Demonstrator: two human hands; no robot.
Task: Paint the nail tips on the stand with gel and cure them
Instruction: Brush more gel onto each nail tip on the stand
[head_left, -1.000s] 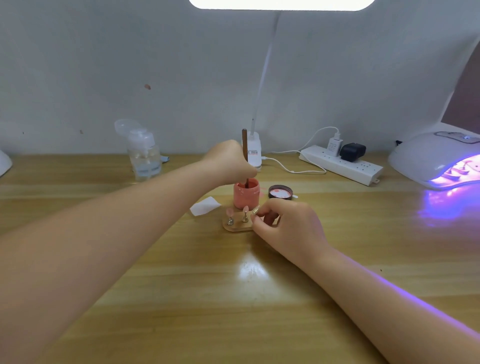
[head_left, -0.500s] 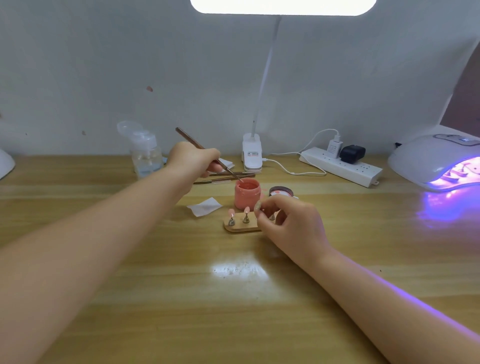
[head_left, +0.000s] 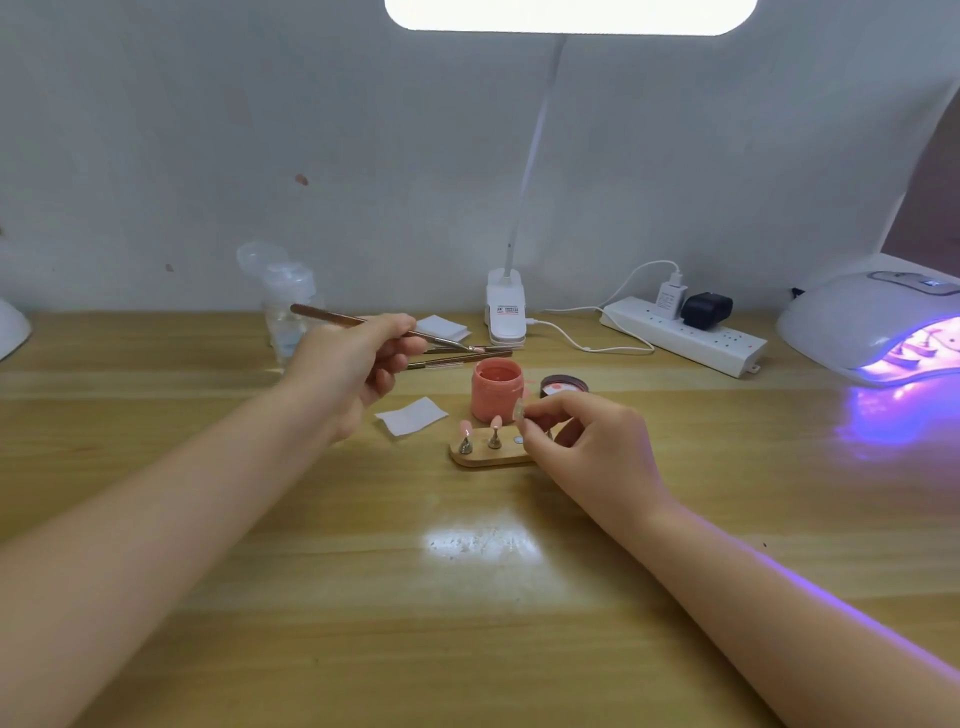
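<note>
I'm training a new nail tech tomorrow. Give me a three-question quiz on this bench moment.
1. True or false: the gel jar is open.
2. Which hand holds the brush? A) left B) right
3. Fill in: the right hand pinches a pale ____ just above the wooden stand.

Key: 1 true; 2 A, the left hand; 3 nail tip.

The near half of the table (head_left: 467, 623) lies bare, open to passage. At centre the stand (head_left: 488, 457), gel jar (head_left: 496, 391) and lid (head_left: 563, 385) crowd together. Far right, the curing lamp (head_left: 872, 322) and power strip (head_left: 685, 335) block the way; far left stands a bottle (head_left: 285, 306).
</note>
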